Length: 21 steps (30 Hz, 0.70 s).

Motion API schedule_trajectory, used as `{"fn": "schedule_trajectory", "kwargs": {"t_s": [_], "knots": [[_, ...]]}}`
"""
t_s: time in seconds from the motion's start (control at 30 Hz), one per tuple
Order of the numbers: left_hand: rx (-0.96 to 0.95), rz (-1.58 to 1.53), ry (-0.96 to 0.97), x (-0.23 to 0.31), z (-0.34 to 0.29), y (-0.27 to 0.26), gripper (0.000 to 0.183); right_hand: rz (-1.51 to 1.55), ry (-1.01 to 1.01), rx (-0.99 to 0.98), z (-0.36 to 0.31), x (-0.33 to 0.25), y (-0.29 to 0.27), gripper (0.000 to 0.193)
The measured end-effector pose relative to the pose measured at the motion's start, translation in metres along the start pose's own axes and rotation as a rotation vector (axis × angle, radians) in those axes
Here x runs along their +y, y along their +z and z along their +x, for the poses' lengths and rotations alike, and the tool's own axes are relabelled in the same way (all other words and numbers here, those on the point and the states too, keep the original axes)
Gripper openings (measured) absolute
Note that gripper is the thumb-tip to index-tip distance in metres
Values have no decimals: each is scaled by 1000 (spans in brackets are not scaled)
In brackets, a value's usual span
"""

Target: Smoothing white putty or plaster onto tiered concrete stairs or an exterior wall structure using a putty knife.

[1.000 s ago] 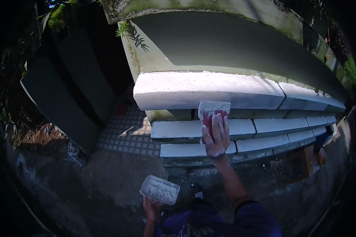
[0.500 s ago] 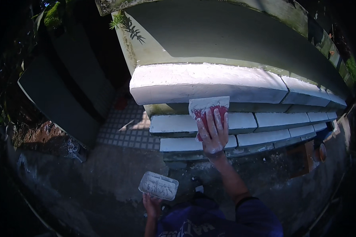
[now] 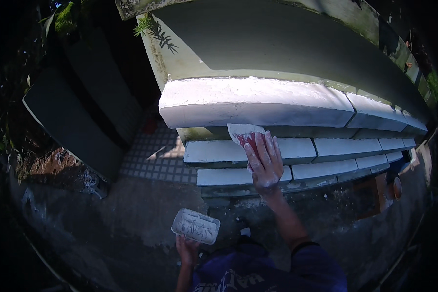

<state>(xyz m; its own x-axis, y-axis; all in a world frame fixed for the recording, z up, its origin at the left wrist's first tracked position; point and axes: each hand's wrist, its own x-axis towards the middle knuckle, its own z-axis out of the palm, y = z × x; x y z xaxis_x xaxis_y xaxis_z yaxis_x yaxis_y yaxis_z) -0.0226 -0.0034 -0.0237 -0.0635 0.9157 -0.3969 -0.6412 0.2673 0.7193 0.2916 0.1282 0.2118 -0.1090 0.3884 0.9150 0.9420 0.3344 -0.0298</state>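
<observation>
Mid-frame, my right fingers point(image 3: 261, 150) clamp a red scraper point(image 3: 243, 131) — broad edge crusted white. Bottom centre-left, my left fingers point(image 3: 182, 242) grip a tray point(image 3: 176, 220) of ridged white paste point(image 3: 195, 227).

Colours recorded as follows: the scraper point(image 3: 248, 141) is red with a white-coated leading edge, the right grip point(image 3: 266, 168) bears white smears, and the tray point(image 3: 215, 232) is pale grey, its paste point(image 3: 194, 227) off-white with darker streaks. The upper ledge point(image 3: 258, 95) and the lower ledges point(image 3: 214, 152) present white, broken by dark joint lines, against a grey-green wall point(image 3: 287, 44) mottled darker along its top edge. Also noted: floor tiles point(image 3: 158, 170) in a light-and-dark grey grid, a bright green plant point(image 3: 142, 25), and a deep blue-violet shirt point(image 3: 306, 272) with pale print.
</observation>
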Motion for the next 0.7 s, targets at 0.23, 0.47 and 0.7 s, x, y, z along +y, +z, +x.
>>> {"fn": "schedule_trajectory", "kwargs": {"t_s": [0.23, 0.47, 0.7], "knots": [[34, 43, 33, 0, -2, 0, 51, 183, 45, 93, 6, 5, -14, 47], [52, 42, 8, 0, -4, 0, 55, -241, 195, 32, 11, 16, -1, 53], [30, 57, 7, -2, 1, 5, 56, 179, 107, -330, -49, -30, 42, 39]]}}
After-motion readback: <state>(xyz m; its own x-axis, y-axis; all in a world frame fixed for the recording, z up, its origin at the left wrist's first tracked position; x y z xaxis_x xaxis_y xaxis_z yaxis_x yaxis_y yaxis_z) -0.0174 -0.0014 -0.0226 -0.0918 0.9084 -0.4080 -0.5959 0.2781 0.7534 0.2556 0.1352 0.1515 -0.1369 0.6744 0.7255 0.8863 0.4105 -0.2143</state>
